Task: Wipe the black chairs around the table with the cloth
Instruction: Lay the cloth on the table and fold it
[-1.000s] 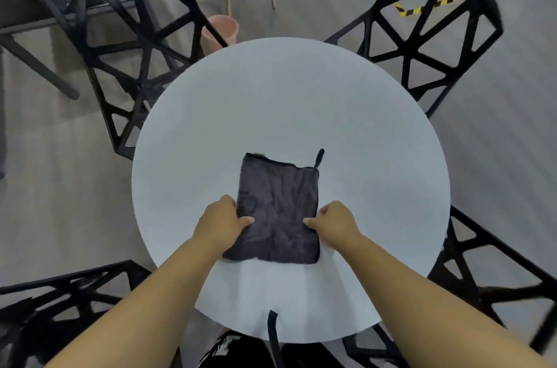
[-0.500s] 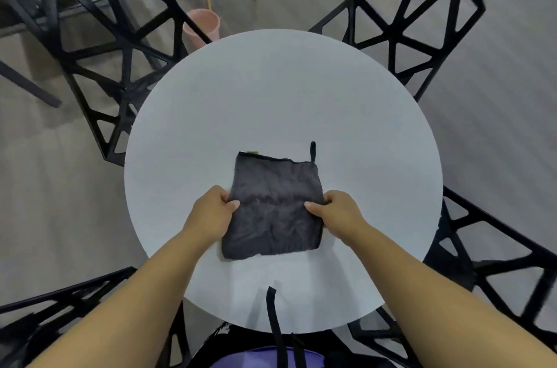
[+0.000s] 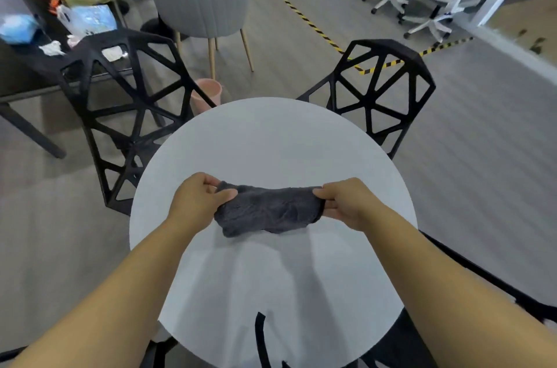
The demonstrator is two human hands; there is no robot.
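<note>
The cloth (image 3: 268, 211) is stretched between both hands, above the round white surface (image 3: 271, 138). Whether its lower edge touches that surface cannot be told. The left hand (image 3: 197, 202) pinches one end, with thumb and curled fingers (image 3: 226, 194) clamped on the fabric. The right hand (image 3: 346, 202) pinches the other end the same way, its fingers (image 3: 325, 193) folded tight over the edge. Between the two grips the cloth sags and wrinkles.

It looks soft, light and limp, with a fleecy nap that should give the fingers good purchase. It is unlikely to slip and there is nothing in it to break. Held by the ends it has no stiffness, so it would drape rather than press. For wiping it would probably serve better gathered into a pad under the flat of one set of fingers, with the loose ends tucked into the palm.

One black chair (image 3: 126, 102) stands beyond and outward of the left fingers, and a second black chair (image 3: 382, 87) stands beyond the right fingers. Both are drawn up to the far rim. Their backs are open lattices of thin bars, so the cloth would likely need wrapping round each bar. A trailing corner could catch in the triangular gaps.
</note>
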